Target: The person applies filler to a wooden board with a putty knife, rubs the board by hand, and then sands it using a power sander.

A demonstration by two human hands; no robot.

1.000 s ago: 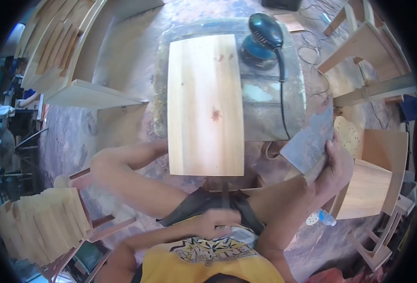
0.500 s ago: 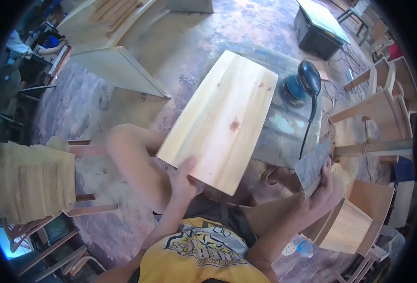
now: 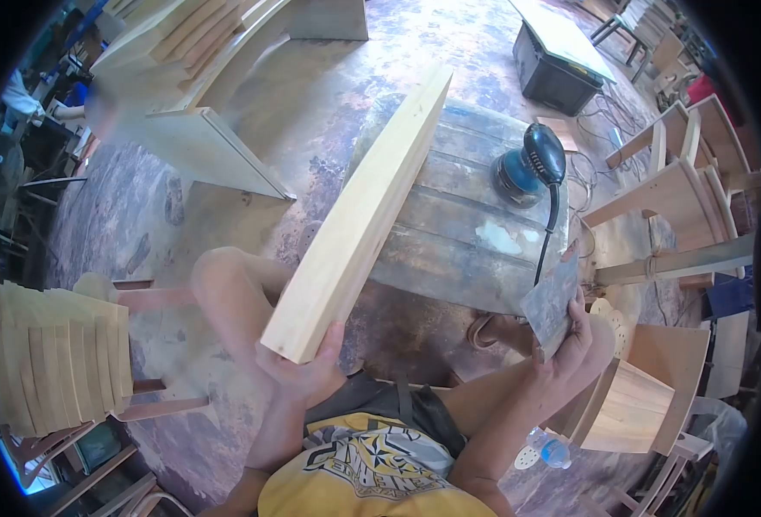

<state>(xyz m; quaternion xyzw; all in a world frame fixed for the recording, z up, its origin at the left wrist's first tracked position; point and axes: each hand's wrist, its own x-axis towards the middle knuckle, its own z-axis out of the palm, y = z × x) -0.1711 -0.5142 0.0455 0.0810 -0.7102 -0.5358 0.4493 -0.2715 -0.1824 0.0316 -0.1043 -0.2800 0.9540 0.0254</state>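
My left hand (image 3: 305,369) grips the near end of a pale wooden board (image 3: 356,220). The board is lifted off the barrel (image 3: 466,233) and tilted up on its edge, so its narrow side faces me. My right hand (image 3: 567,338) holds a folded grey sheet of sandpaper (image 3: 551,302) out to the right, beside my right knee. A blue and black electric sander (image 3: 528,164) rests on the far right part of the barrel top, its black cord (image 3: 546,233) trailing down towards me.
A stack of pale boards (image 3: 44,353) stands on a stool at the left. Wooden panels (image 3: 199,146) lie on the floor at the far left. Chair frames (image 3: 682,198) crowd the right side. A black box (image 3: 557,60) sits beyond the barrel.
My left hand rose from my lap, took the board's near end, swung it off the barrel and tipped it onto its edge. The right hand kept the sandpaper.
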